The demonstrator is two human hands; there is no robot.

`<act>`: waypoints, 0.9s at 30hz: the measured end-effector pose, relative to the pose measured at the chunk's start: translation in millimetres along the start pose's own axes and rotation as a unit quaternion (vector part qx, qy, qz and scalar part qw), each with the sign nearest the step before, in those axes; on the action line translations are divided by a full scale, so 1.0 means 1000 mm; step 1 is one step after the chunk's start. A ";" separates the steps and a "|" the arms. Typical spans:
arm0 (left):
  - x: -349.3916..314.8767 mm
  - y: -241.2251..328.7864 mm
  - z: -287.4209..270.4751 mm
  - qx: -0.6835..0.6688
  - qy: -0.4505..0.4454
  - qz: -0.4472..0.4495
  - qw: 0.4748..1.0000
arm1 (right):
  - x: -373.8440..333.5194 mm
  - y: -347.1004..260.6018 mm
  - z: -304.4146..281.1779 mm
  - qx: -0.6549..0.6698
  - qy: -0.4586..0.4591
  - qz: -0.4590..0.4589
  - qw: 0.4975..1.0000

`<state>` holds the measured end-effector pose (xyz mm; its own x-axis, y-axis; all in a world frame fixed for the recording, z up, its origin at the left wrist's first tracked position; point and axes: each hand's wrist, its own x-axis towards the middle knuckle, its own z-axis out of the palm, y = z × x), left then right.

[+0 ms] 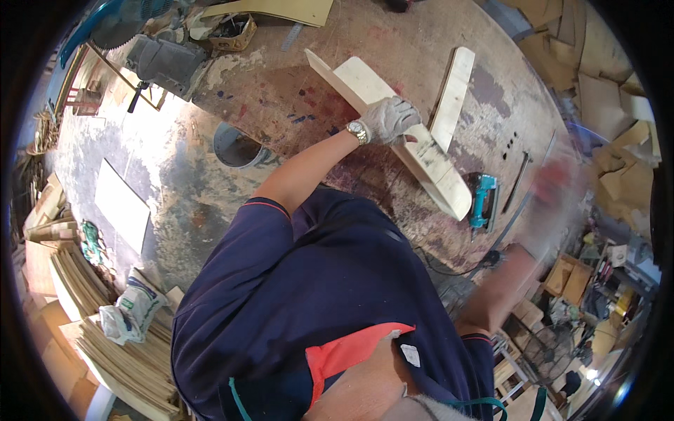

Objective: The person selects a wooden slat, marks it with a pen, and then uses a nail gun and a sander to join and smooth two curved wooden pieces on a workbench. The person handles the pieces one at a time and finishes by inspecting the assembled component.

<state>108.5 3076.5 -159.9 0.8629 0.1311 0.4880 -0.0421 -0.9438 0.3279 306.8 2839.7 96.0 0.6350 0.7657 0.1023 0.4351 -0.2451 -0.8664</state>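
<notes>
My left hand (392,121), in a pale work glove with a watch at the wrist, is closed over a joined pair of pale wooden boards (439,175). One board stands on edge along the near side, and a wider one with rounded corners lies against it. A separate narrow board (453,98) touches or lies close to the far side. My right hand (554,189) is out to the right, smeared by motion. A red patch shows at it, and I cannot make out whether it holds anything. A teal nail gun (481,202) lies between the boards and that hand.
A hammer-like tool (517,182) lies on the stained worktop (281,126), right of the nail gun. A bucket (237,146) stands left of my left forearm. A grey vise-like machine (165,63) is at the far left. Cardboard (607,98) is heaped at the right.
</notes>
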 end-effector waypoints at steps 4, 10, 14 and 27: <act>-0.002 -0.001 0.005 -0.039 0.009 -0.039 0.998 | -0.009 0.084 0.137 0.188 -0.106 0.362 0.907; -0.001 0.001 0.004 -0.022 0.033 -0.022 0.999 | 0.004 0.120 0.177 0.384 -0.274 0.502 0.725; 0.002 0.001 0.002 0.034 0.047 0.010 0.998 | 0.011 0.105 0.181 0.235 -0.262 0.470 0.810; -0.002 0.008 -0.002 0.035 0.029 0.001 0.999 | 0.008 0.077 0.162 -0.305 -0.280 0.026 0.910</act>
<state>105.8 3068.9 -156.4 0.8318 0.1441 0.5361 -0.0075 -0.9627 0.2705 242.1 2923.5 -48.7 0.3147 0.8848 -0.3435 0.7957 -0.4433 -0.4128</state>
